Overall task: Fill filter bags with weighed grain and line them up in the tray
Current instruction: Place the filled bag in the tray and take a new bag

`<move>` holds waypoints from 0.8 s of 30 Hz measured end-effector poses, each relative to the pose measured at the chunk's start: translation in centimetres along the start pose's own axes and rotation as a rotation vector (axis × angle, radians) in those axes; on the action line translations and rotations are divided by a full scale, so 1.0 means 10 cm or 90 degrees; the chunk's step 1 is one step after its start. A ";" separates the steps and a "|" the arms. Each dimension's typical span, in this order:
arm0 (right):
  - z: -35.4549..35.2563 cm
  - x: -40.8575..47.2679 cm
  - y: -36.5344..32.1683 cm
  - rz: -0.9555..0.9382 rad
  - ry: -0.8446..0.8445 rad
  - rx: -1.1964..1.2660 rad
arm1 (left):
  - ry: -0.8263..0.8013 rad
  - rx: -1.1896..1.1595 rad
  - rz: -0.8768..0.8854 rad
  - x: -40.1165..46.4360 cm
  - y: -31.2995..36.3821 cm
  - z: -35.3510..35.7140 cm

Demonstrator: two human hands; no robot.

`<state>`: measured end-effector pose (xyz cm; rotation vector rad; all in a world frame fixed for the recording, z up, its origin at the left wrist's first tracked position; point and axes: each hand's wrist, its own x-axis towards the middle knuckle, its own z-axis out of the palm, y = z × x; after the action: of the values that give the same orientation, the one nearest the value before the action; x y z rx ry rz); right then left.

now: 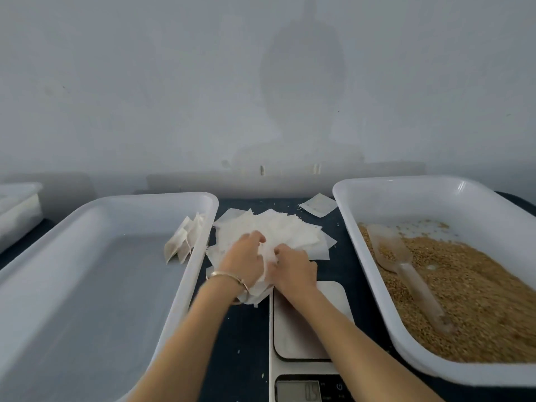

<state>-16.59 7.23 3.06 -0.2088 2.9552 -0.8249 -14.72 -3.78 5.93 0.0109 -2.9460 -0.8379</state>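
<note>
Landmark: scale [307, 323], front centre on table [246, 343]. Behind scale: pile of empty filter bags [290, 230]; both hands on pile, left hand [243, 259], right hand [293, 268]. Left of scale: tray [87, 285], filled bags [185, 239] leaning at its far right wall. Right of scale: grain tray [406, 198], grain [478, 300] and scoop [406, 265] inside. Single bag [318, 205] behind pile.

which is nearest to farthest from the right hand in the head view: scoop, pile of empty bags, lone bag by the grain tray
From the right hand:
1. pile of empty bags, under its fingers, centre
2. scoop, to its right, lying in the grain
3. lone bag, farther back, near the grain tray's corner
</note>
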 end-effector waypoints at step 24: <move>-0.22 -0.30 -0.02 -0.121 0.121 0.244 | 0.378 -0.192 -0.088 -0.39 -0.22 0.19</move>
<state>-13.80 8.63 5.17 -0.4116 2.8968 -1.4894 -11.01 -4.50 2.87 0.3787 -2.2676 -1.0673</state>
